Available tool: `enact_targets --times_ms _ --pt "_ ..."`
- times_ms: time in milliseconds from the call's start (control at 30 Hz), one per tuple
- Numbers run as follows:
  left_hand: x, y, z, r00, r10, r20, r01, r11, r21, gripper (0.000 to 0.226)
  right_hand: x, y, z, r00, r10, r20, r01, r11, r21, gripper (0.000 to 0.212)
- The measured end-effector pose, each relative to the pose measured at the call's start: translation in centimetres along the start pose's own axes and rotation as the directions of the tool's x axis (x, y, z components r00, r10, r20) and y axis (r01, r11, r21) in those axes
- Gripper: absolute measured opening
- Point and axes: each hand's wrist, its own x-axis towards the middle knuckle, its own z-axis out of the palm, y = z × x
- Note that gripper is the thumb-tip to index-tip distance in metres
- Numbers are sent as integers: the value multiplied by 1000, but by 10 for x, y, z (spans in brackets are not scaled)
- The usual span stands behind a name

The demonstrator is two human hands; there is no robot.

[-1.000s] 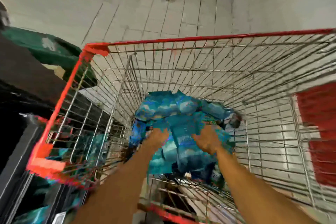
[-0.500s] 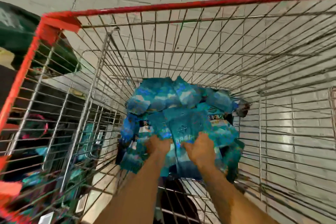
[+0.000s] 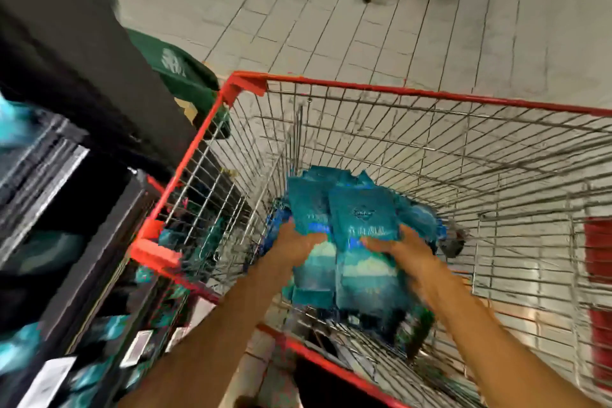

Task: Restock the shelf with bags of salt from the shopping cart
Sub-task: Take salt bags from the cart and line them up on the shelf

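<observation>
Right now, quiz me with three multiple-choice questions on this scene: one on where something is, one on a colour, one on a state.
1. Where is the dark store shelf?
A. left of the cart
B. right of the cart
C. inside it

2. What colour is the rim of the wire shopping cart?
A. blue
B. red
C. yellow

3. The teal salt bags between the left hand and right hand are:
A. on the floor
B. shelved
C. gripped over the cart

Answers: 1 A, the shelf fills the left edge. 2 B, red trim. 3 C, both hands clasp them above the basket.
</observation>
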Motion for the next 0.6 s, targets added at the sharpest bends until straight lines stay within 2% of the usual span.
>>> enact_targets --times_ms 133,200,300,433,600 --pt "-94 14 -62 990 115 -83 -130 970 -207 34 -60 -33 41 992 -62 107 60 998 20 65" --pt "-139 4 -99 968 192 -159 -228 940 -254 34 -93 -43 72 979 -102 179 99 995 27 63" --pt "-193 -29 -149 935 236 -265 -315 896 -314 19 -141 -48 123 934 -160 320 166 986 8 50" --pt "-257 -103 -207 906 130 -402 -307 857 -414 15 -185 -29 200 870 -188 456 246 967 -70 33" --pt "-331 -216 -249 846 -78 -527 -291 762 -579 41 -205 28 285 783 -100 613 272 943 -194 34"
